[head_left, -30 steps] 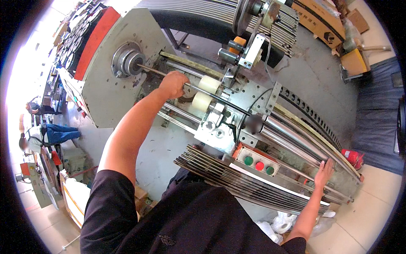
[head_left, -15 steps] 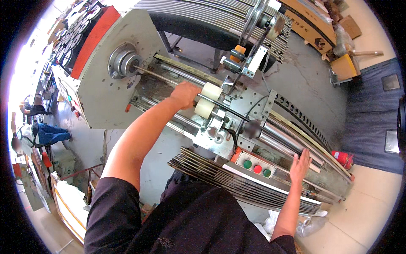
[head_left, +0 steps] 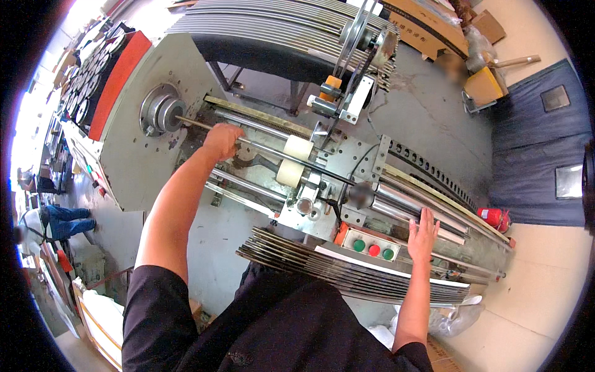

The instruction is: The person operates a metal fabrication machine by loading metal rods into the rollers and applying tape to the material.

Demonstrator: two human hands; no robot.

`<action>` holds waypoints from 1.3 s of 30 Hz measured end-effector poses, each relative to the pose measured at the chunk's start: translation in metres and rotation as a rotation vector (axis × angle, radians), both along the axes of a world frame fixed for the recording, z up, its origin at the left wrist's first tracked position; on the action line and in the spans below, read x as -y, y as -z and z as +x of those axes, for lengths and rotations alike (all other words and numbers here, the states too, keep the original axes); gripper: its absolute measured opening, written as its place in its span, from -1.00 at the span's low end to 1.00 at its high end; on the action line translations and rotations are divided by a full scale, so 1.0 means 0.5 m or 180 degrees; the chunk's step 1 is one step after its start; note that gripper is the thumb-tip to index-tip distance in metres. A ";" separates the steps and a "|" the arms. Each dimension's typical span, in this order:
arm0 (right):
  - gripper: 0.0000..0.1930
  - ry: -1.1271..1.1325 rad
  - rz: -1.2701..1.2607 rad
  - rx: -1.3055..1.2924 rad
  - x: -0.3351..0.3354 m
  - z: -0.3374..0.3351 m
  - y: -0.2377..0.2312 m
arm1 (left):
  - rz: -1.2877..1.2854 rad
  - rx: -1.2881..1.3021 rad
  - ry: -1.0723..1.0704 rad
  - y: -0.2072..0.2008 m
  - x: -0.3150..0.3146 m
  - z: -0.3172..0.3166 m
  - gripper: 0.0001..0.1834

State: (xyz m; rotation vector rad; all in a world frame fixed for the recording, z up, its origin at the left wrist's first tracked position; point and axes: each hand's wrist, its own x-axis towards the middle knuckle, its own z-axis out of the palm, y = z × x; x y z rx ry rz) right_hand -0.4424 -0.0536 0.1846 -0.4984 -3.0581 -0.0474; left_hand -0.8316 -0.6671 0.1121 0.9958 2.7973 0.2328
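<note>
My left hand (head_left: 223,141) is closed round a thin metal rod (head_left: 257,146), close to the round chuck (head_left: 166,111) on the machine's grey headstock. From the chuck the rod slopes down to the right, past a pair of cream rollers (head_left: 299,147), and over the metal carriage (head_left: 341,149). Farther right, my right hand (head_left: 424,235) lies flat with fingers apart at a thick polished steel bar (head_left: 396,214). I cannot tell how firmly it touches the bar. A wrench-like tool (head_left: 257,162) lies on the machine bed beneath the rod.
A button box (head_left: 374,249) with green and red buttons sits at the front, above a bundle of dark rods (head_left: 347,270). More rods lie on a rack (head_left: 260,31) behind. A red fire extinguisher (head_left: 494,218) stands at right. A person (head_left: 62,220) is at far left.
My left hand has slid left along the rod, away from the cream rollers and nearer the chuck, uncovering the wrench-like tool. My right hand stays at the steel bar. The view has shifted slightly.
</note>
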 end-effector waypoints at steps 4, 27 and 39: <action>-0.37 0.0022 -0.0016 -0.0034 0.026 -0.003 -0.007 | -0.0201 0.0277 -0.0044 -0.039 -0.086 0.033 -0.48; -0.51 0.0213 -0.4780 -0.0872 0.332 -0.149 -0.206 | -0.0232 0.0456 -0.0008 -0.034 -0.057 0.023 -0.53; -0.71 -0.4632 -0.8636 0.0654 0.727 -0.227 -0.627 | -0.0610 0.0831 0.0110 -0.076 -0.099 0.007 -0.45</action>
